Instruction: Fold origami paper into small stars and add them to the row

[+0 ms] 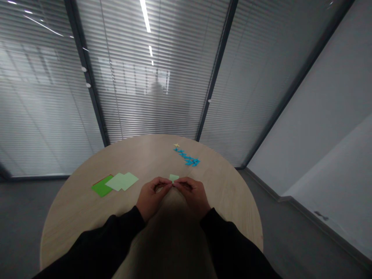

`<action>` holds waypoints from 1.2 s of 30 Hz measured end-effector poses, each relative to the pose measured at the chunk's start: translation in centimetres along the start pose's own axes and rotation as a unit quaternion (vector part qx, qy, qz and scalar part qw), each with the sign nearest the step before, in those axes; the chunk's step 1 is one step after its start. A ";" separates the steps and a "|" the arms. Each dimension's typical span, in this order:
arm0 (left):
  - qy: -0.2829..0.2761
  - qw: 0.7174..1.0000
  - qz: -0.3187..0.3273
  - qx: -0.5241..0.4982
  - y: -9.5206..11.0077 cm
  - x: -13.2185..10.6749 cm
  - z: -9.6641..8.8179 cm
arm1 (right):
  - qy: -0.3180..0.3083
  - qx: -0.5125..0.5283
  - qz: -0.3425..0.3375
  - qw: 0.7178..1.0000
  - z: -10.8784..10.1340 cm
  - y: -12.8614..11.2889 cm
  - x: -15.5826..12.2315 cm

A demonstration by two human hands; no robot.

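Note:
A small piece of pale green folded paper shows between my two hands, above the near middle of the round table. My left hand pinches its left side between thumb and fingers. From the right, my right hand grips it the same way, with fingertips almost meeting the left ones. The lower part of the paper is hidden behind the fingers. To the left lie two pale green paper squares, overlapping each other. Their left edge covers part of a brighter green stack of paper.
Several small blue folded paper pieces lie in a slanting line and cluster toward the back right of the wooden table. One yellow star-like paper piece sits at their far end. Glass panels with blinds stand behind the table, a white wall at right.

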State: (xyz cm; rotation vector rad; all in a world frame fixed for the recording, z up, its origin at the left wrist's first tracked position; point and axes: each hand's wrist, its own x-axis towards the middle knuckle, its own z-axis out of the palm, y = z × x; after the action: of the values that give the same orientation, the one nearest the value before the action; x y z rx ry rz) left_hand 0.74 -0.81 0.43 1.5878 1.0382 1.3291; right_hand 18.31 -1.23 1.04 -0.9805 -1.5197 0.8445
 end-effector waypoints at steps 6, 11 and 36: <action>0.008 1.000 0.007 0.023 0.1 -0.1 0.4 | 0.020 -0.007 0.021 1.000 0.4 -0.1 0.0; 0.004 1.000 -0.010 0.003 -0.2 -0.2 0.7 | 0.022 -0.024 0.025 0.999 0.5 0.2 0.0; -0.006 0.992 -0.075 -0.106 -0.7 0.0 1.3 | 0.048 -0.004 0.011 0.999 0.7 0.8 0.2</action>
State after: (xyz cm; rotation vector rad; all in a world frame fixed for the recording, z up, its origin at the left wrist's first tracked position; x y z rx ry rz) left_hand 2.00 -0.71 -0.42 1.3334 0.9555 1.2806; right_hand 17.72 -0.77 0.25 -1.0313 -1.4344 0.7963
